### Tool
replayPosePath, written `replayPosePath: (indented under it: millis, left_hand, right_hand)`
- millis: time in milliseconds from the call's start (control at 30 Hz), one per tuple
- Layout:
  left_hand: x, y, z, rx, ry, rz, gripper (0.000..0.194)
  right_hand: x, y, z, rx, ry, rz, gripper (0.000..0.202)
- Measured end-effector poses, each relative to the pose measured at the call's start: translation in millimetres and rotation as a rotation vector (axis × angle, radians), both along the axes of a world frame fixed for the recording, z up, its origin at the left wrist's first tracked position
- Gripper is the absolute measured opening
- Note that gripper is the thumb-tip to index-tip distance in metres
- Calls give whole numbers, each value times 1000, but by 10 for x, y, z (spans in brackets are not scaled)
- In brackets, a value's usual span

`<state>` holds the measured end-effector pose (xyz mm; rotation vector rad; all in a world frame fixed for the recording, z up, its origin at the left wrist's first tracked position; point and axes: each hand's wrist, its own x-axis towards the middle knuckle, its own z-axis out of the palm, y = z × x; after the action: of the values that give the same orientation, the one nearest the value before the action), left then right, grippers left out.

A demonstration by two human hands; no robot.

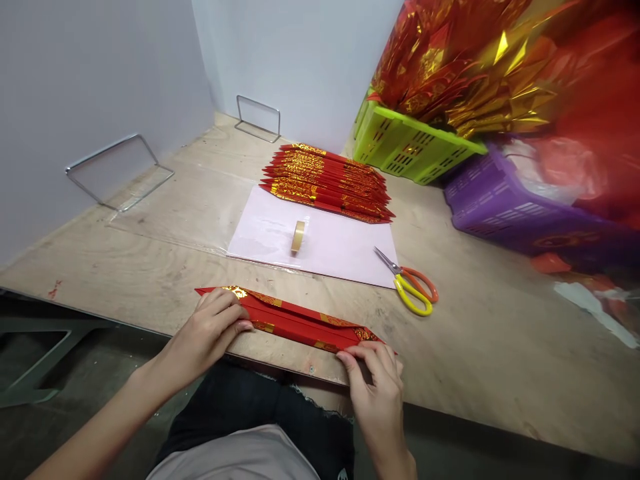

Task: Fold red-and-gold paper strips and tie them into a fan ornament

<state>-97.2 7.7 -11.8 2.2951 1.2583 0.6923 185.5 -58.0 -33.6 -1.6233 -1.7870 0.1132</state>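
Observation:
A long folded strip of red paper with gold print [300, 321] lies along the near edge of the wooden table [165, 267]. My left hand [213, 330] presses flat on the strip's left end, fingers spread over it. My right hand [377, 380] pinches the strip's right end between fingertips and thumb. Beyond it, a roll of clear tape [298, 236] stands on edge on a white sheet [340, 250]. A stack of finished red-and-gold folded strips [327, 181] rests at the sheet's far side.
Scissors with yellow and orange handles [411, 285] lie right of the sheet. A green crate [410, 147] and a purple crate [500, 207] piled with red-gold foil stand at the right. Two wire bookends [117, 173] [257, 119] stand by the white walls.

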Motion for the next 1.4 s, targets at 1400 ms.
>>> replayPosePath:
  millis: [1400]
  left_hand:
    - [182, -22, 5, 80, 332, 362, 29]
  right_hand:
    - [-41, 166, 44, -379, -94, -306, 47]
